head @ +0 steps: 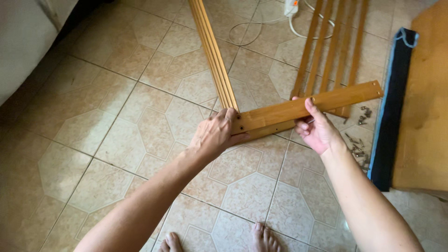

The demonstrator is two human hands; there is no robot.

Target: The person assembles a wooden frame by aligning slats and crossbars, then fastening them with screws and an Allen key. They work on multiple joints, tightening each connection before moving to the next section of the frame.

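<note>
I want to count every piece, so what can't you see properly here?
Head view only:
- Long ribbed wooden strips: far ends cut off by the top edge.
- Slatted wooden frame: top cut off too.
- Flat wooden rail with holes: left end covered by left hand; right hand hides part.
- Small metal screws: too small to count.

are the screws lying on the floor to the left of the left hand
No, the loose screws lie on the tiled floor at the right, beyond the right hand, beside the dark blue cloth strip.
</note>
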